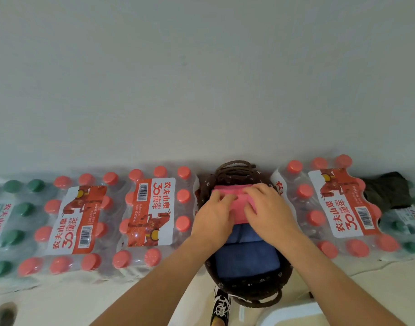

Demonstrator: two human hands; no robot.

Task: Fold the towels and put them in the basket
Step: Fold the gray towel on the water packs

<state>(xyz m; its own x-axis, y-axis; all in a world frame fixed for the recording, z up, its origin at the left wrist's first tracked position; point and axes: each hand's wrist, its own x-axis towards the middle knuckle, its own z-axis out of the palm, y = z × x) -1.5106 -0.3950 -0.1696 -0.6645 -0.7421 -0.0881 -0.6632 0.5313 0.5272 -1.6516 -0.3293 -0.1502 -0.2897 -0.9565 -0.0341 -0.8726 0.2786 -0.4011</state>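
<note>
left hand and right hand are resting on the folded pink towel at the wicker basket's far end, beside the blue towels. fingers are bent, can't tell if pinching or pressing. risk: fold springing open if the hands are lifting unevenly.

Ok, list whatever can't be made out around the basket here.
Head view only:
Pink towel folds: covered by left hand and right hand; pinching or pressing, cannot tell.
What lies under the blue towels in the basket: hidden by them.
Dark bundle at far right: blurred, unidentifiable.
White object, bottom edge: cut off by frame.
</note>
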